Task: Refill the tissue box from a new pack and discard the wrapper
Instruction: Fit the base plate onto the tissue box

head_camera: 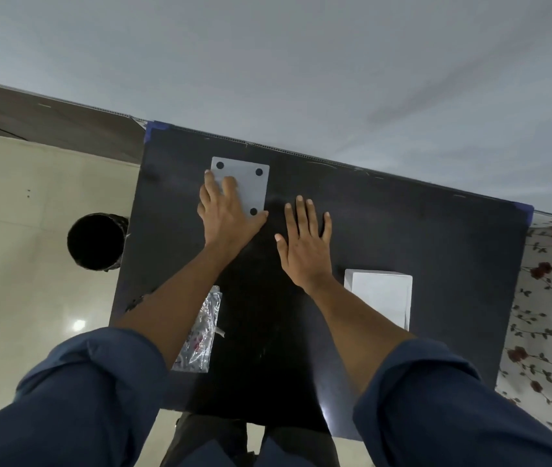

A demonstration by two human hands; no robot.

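A flat grey rectangular panel with black round dots near its corners lies at the far side of the black table; it looks like the tissue box's base. My left hand rests flat on its near left part, fingers apart. My right hand lies flat on the bare tabletop just right of it, fingers spread, holding nothing. A white box-shaped block, either the tissue box or the tissue stack, stands near my right forearm. A crinkled clear plastic wrapper with red print lies under my left forearm.
A black round bin stands on the pale tiled floor left of the table. A floral cloth lies to the right of the table. A grey wall runs behind the table's far edge.
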